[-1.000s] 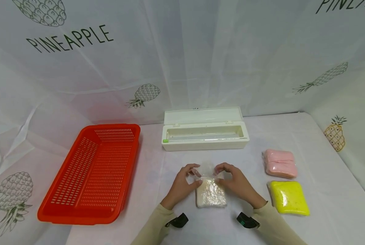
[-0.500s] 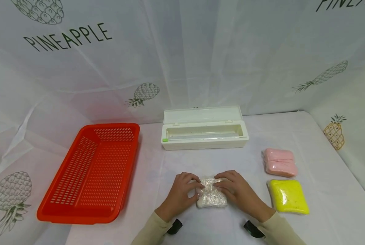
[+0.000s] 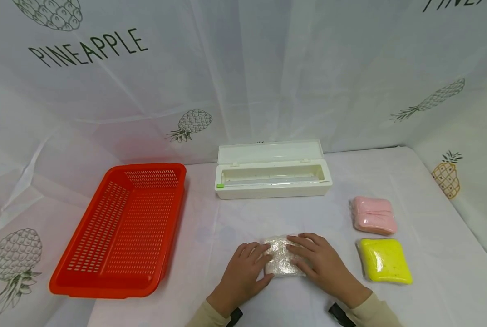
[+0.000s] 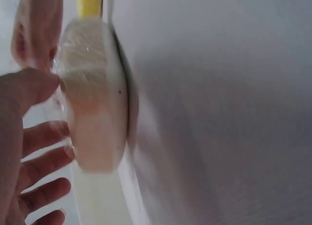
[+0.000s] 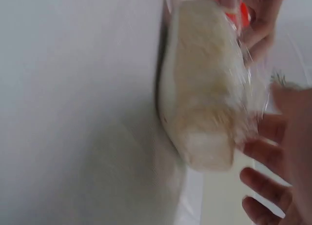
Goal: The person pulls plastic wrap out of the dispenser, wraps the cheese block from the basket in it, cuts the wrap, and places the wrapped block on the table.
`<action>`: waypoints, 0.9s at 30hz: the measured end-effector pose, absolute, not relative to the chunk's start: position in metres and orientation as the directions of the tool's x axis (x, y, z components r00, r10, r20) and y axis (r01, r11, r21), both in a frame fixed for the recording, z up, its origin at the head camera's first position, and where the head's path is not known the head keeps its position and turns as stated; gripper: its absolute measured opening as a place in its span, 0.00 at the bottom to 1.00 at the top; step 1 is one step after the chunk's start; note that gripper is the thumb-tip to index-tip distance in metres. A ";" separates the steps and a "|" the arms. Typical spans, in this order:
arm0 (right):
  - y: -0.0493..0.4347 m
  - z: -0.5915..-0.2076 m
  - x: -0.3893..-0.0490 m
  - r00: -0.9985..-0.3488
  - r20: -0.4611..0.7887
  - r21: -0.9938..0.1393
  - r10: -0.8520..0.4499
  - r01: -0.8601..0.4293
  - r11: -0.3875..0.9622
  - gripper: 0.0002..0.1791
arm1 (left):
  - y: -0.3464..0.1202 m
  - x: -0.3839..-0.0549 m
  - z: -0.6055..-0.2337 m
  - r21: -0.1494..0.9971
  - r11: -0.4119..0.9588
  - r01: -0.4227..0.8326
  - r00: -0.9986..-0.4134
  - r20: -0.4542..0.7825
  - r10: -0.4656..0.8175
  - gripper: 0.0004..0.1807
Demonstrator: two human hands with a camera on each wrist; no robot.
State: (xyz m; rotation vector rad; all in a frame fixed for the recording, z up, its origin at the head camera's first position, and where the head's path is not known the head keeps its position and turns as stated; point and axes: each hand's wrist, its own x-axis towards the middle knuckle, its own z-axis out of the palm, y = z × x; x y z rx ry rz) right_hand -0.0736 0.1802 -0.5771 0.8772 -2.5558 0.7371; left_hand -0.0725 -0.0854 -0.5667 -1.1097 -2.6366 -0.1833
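Note:
A whitish block wrapped in clear plastic film [image 3: 283, 260] lies flat on the white cloth between my hands. My left hand [image 3: 243, 274] touches its left part, with fingers loosely extended over the film. From the other side my right hand [image 3: 322, 265] rests spread fingers on its right part. In the left wrist view the side of the wrapped block [image 4: 95, 103] shows smooth and pale, with a tiny red speck. The right wrist view shows crinkled film over the wrapped block [image 5: 204, 83], with my fingertips at its top.
Left of my hands stands a red perforated basket [image 3: 139, 236]. Behind them is a long white box [image 3: 273, 190] with its lid raised and a green tab. To the right lie a pink wrapped block [image 3: 375, 215] and a yellow wrapped block [image 3: 385, 262].
The loose film held up behind the block has been folded down onto its top. My hands have gone from pinching the film to laying looser fingers on the block.

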 end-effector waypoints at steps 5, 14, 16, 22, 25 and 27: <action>0.174 -0.579 -0.071 -0.707 0.522 -0.284 -0.477 -0.672 0.684 0.33 | -0.080 -0.064 -0.564 -0.089 0.699 0.709 -0.655 0.283 0.701 0.24; 0.178 -0.580 -0.062 -0.666 0.467 -0.187 -0.582 -0.718 0.671 0.30 | -0.078 -0.053 -0.563 -0.142 0.719 0.680 -0.680 0.247 0.691 0.30; 0.179 -0.581 -0.061 -0.654 0.447 -0.156 -0.610 -0.728 0.667 0.40 | -0.076 -0.052 -0.564 -0.152 0.722 0.675 -0.683 0.241 0.690 0.31; 0.178 -0.587 -0.059 -0.627 0.438 -0.084 -0.644 -0.742 0.665 0.45 | -0.073 -0.048 -0.568 -0.191 0.721 0.666 -0.686 0.223 0.693 0.30; 0.177 -0.588 -0.060 -0.633 0.442 -0.070 -0.636 -0.731 0.679 0.43 | -0.071 -0.049 -0.570 -0.212 0.720 0.661 -0.682 0.229 0.694 0.30; 0.177 -0.588 -0.061 -0.637 0.444 -0.066 -0.630 -0.725 0.686 0.42 | -0.070 -0.050 -0.570 -0.217 0.717 0.662 -0.676 0.240 0.697 0.29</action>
